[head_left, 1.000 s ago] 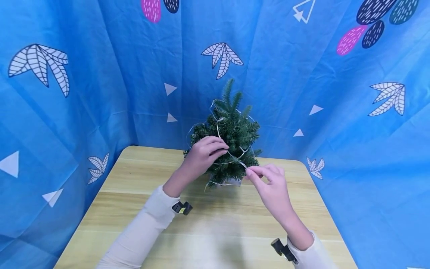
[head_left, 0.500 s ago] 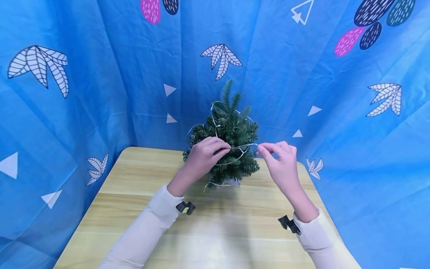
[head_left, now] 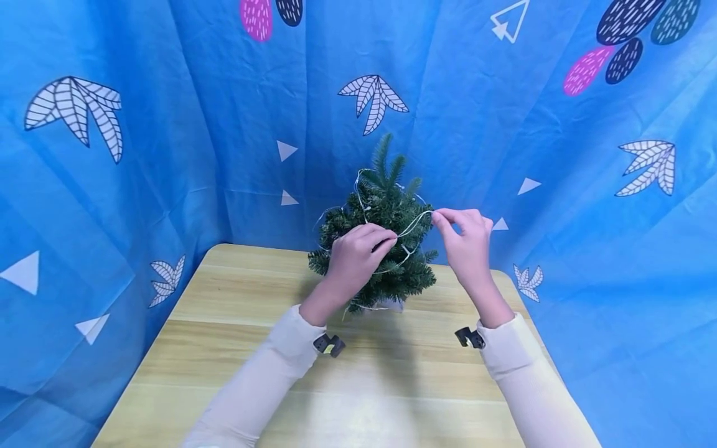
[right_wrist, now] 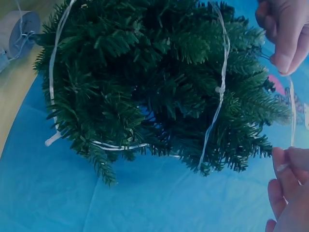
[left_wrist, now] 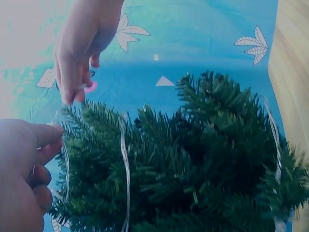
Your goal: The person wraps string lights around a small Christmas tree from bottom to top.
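A small artificial Christmas tree stands upright at the back of the table. A string of lights with thin pale wire winds round its branches. My left hand is in front of the tree and pinches the wire between thumb and fingertips. At the tree's right side, my right hand pinches another stretch of it. Between the two hands the light string runs in a short curve, and in the right wrist view it looks nearly straight. Part of the tree is hidden behind my left hand.
The tree's pale base shows below the lowest branches. A light wood table with rounded back corners lies under my arms. Blue patterned curtain hangs close behind the tree and along both sides.
My right hand has risen from low in front of the tree to its upper right side, lifting the wire. My left hand has shifted slightly right, still pinching it.
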A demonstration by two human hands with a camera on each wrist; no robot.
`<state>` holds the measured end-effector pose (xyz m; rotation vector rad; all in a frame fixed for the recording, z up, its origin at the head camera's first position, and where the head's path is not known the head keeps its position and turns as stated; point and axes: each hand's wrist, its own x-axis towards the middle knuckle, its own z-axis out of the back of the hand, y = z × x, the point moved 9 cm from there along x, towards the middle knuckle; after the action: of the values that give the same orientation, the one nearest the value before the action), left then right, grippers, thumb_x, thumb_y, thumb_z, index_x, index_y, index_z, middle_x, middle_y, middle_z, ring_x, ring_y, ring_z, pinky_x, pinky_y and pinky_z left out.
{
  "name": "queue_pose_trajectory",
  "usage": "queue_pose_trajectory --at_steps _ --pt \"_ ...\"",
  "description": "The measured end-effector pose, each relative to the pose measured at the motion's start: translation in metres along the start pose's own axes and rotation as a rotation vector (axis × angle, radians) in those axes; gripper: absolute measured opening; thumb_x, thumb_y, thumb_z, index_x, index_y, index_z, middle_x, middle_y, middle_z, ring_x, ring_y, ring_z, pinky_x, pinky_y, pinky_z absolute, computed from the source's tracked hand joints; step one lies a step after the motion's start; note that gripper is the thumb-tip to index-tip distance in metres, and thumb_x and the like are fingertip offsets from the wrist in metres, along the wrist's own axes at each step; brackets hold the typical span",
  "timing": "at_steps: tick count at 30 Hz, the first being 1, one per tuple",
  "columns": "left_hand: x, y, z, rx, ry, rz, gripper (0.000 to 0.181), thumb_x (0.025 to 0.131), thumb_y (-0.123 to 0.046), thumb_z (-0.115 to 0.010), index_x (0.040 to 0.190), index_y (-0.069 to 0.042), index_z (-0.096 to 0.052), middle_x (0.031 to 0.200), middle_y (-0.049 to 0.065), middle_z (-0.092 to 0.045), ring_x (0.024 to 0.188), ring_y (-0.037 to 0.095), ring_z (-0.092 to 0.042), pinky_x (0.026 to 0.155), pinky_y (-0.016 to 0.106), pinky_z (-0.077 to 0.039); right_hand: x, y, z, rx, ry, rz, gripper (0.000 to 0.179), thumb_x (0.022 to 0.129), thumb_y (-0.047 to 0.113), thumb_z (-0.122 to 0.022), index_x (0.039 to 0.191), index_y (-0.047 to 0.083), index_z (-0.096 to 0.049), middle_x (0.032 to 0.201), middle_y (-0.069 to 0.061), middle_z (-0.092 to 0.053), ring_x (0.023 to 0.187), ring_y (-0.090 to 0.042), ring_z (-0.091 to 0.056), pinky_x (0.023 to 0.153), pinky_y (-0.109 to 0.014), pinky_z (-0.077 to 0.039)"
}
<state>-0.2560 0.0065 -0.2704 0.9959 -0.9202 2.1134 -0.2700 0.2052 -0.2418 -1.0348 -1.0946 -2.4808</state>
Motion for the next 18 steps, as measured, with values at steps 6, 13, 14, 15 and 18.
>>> queue_pose_trajectory --at_steps 6,13,14,15,18 --pt "0.005 -0.007 -0.005 0.039 -0.018 0.054 0.011 0.093 -0.021 -0.074 0.101 -0.016 -0.081 0.098 -0.003 -0.076 0.087 0.011 -0.072 0.062 0.026 -0.057 0.011 -0.005 0.001 0.01 -0.047 0.024 0.019 0.094 0.022 -0.074 0.098 0.005 -0.079 0.102 -0.01 -0.072 0.1 -0.023 -0.051 0.097 -0.043 -0.024" --pt "0.008 -0.013 -0.012 0.107 -0.032 0.064 0.012 0.096 -0.024 -0.071 0.102 -0.019 -0.08 0.097 -0.005 -0.075 0.085 0.01 -0.07 0.058 0.023 -0.055 0.021 -0.01 -0.003 -0.012 -0.082 0.056 0.018 0.093 0.021 -0.073 0.099 0.005 -0.08 0.094 -0.011 -0.069 0.097 -0.028 -0.049 0.098 -0.043 -0.024" --pt "0.007 -0.013 -0.013 0.121 -0.037 0.063 0.013 0.097 -0.025 -0.07 0.102 -0.02 -0.08 0.097 -0.006 -0.075 0.085 0.009 -0.07 0.058 0.023 -0.054 0.022 -0.011 -0.004 -0.016 -0.083 0.059 0.018 0.093 0.022 -0.073 0.099 0.006 -0.08 0.094 -0.011 -0.071 0.097 -0.028 -0.05 0.098 -0.043 -0.024" --pt "0.007 -0.014 -0.014 0.135 -0.042 0.062 0.013 0.097 -0.025 -0.069 0.102 -0.02 -0.08 0.097 -0.006 -0.075 0.085 0.009 -0.07 0.058 0.023 -0.054 0.023 -0.013 -0.006 -0.02 -0.085 0.062 0.018 0.093 0.021 -0.073 0.099 0.006 -0.08 0.095 -0.011 -0.072 0.097 -0.028 -0.051 0.099 -0.043 -0.025" --pt "0.006 -0.016 -0.016 0.177 -0.057 0.049 0.013 0.098 -0.025 -0.069 0.102 -0.02 -0.08 0.098 -0.006 -0.075 0.085 0.009 -0.07 0.059 0.023 -0.055 0.023 -0.015 -0.01 -0.027 -0.098 0.081 0.016 0.092 0.02 -0.073 0.098 0.007 -0.08 0.097 -0.01 -0.075 0.096 -0.028 -0.052 0.1 -0.043 -0.025"
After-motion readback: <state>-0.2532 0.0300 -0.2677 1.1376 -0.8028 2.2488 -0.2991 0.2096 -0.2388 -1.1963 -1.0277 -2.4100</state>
